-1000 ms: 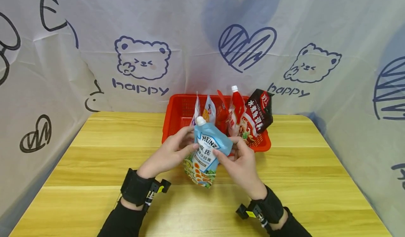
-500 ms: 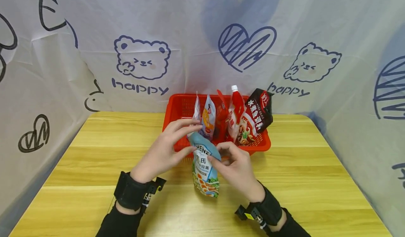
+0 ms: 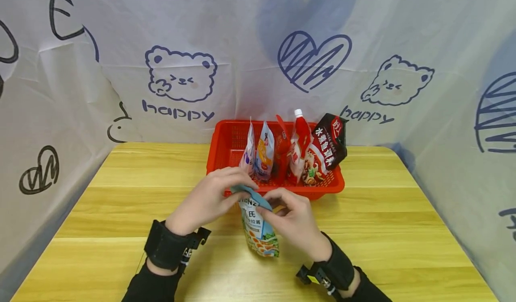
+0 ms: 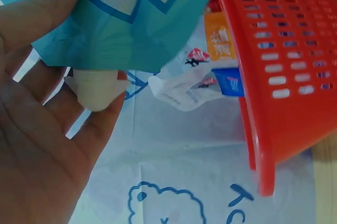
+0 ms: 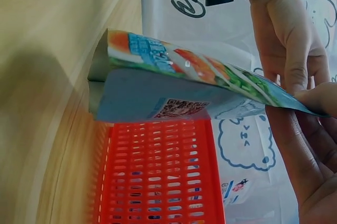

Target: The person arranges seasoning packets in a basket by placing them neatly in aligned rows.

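A blue Heinz salad dressing pouch (image 3: 255,235) stands nearly upright over the table, in front of the red basket. My left hand (image 3: 209,201) pinches its top left corner, thumb on the printed front. In the left wrist view the pouch's white cap (image 4: 97,92) points toward the fingers behind it. My right hand (image 3: 296,223) pinches the upper right edge between thumb and fingers. The right wrist view shows the pouch's spread bottom fold (image 5: 97,89) close over the table and a QR code (image 5: 181,108) on its back.
The red basket (image 3: 215,152) sits at the table's back edge. Inside stand a purple-white packet (image 3: 247,158), an orange-and-purple packet (image 3: 264,154), a red pouch with a white cap (image 3: 300,145) and a black-and-red seasoning packet (image 3: 332,136). A drawn-on white sheet (image 3: 250,69) hangs behind.
The pouch has come down toward the table and turned more upright, its top tilting away. The left hand loosened, shifted over the top and gripped again; the right hand moved lower with the pouch.
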The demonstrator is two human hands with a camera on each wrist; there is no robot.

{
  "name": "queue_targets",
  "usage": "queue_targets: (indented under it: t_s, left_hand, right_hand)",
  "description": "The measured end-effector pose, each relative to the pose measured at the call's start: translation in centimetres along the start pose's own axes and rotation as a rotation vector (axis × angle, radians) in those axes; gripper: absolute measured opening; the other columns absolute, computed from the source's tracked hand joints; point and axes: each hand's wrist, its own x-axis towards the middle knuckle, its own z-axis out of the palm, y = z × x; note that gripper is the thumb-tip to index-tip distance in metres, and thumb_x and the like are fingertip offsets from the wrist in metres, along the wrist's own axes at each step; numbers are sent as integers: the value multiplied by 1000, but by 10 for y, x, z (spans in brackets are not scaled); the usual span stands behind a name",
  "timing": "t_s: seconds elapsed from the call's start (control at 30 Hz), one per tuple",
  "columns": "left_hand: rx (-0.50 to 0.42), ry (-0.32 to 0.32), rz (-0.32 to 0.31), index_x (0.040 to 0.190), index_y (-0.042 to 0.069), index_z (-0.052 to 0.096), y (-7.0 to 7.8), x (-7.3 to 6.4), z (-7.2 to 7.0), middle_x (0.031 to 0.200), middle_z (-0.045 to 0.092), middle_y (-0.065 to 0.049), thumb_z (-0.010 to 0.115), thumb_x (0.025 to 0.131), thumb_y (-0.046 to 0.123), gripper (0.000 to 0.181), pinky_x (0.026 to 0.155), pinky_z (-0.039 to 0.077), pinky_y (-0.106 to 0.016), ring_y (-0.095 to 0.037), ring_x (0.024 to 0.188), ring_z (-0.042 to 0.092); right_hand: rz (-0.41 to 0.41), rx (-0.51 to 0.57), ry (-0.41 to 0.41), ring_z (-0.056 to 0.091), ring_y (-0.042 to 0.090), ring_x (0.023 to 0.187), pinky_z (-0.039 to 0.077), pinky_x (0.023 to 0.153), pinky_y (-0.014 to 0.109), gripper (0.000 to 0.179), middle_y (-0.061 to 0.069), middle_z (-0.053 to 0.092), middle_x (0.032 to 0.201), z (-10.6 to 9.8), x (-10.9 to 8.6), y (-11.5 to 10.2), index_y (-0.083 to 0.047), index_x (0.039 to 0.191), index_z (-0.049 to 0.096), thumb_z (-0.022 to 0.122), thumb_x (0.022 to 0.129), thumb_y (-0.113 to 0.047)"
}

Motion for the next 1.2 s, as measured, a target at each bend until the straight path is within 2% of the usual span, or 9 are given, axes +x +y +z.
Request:
queue_targets:
  t_s: [0.2, 0.27, 0.4, 0.57, 0.67, 0.77, 0.9, 1.0, 1.2]
  left_hand:
    - [-42, -1, 54, 103, 12, 77, -2, 0, 3, 104, 73, 4, 79, 85, -10, 29, 105, 53, -37, -25, 128, 63]
    - [-24, 19, 84, 102, 12, 77, -3, 0, 4, 104, 73, 4, 78, 85, -12, 30, 110, 49, -39, -25, 130, 62]
    - [8, 88, 154, 98, 13, 77, -3, 1, 6, 101, 73, 4, 74, 83, -17, 34, 106, 51, -42, -25, 121, 66]
    - [38, 147, 187, 96, 13, 76, -2, 4, 4, 100, 73, 2, 72, 83, -19, 35, 90, 52, -39, -21, 109, 68]
    - [52, 165, 192, 96, 13, 75, -1, 6, 0, 103, 73, 1, 74, 83, -17, 33, 86, 50, -40, -22, 107, 67]
    - [49, 172, 208, 95, 13, 74, 2, 9, -6, 105, 73, 0, 73, 83, -18, 34, 88, 49, -41, -22, 106, 67]
    - [25, 159, 251, 96, 12, 74, 4, 17, -19, 102, 73, 1, 66, 83, -24, 39, 89, 49, -39, -20, 100, 67]
    - [20, 136, 265, 97, 12, 75, 7, 22, -33, 100, 72, 2, 62, 84, -26, 43, 88, 50, -36, -18, 98, 65]
    - [67, 137, 250, 95, 12, 74, 8, 33, -58, 96, 71, 3, 68, 80, -28, 43, 92, 45, -37, -18, 96, 63]
  right_hand:
    - [-22, 3, -2, 74, 17, 74, 59, 56, 24, 27, 14, 75, 92, 1, 0, 1, -7, 102, 71, 82, 83, 9]
    - [-33, 3, 4, 74, 16, 74, 59, 56, 24, 28, 12, 75, 92, 1, 0, 1, -8, 101, 71, 82, 82, 9]
    - [-76, 16, -5, 73, 16, 78, 60, 59, 27, 28, 10, 74, 94, -3, 2, 2, -7, 102, 71, 82, 82, 9]
    - [-103, 52, -31, 72, 16, 85, 62, 65, 30, 12, 11, 73, 98, -10, 4, 5, -6, 106, 70, 75, 96, -9]
    - [-130, 50, -40, 71, 15, 87, 62, 70, 29, 22, 10, 72, 100, -14, 6, 11, -6, 109, 70, 63, 106, -26]
    - [-153, 19, -9, 70, 17, 86, 60, 73, 26, 26, 10, 73, 101, -19, 9, 17, -5, 108, 71, 57, 109, -27]
    - [-168, -108, 71, 70, 21, 89, 56, 81, 23, 7, 9, 74, 99, -28, 13, 27, -4, 104, 72, 67, 101, -8]
    - [-158, -266, 96, 70, 24, 97, 55, 89, 30, 12, 7, 74, 101, -36, 14, 38, -5, 104, 73, 74, 93, -2]
    - [-23, -493, 2, 66, 29, 117, 53, 100, 49, 23, 9, 73, 117, -52, 13, 51, -6, 116, 73, 76, 94, -13]
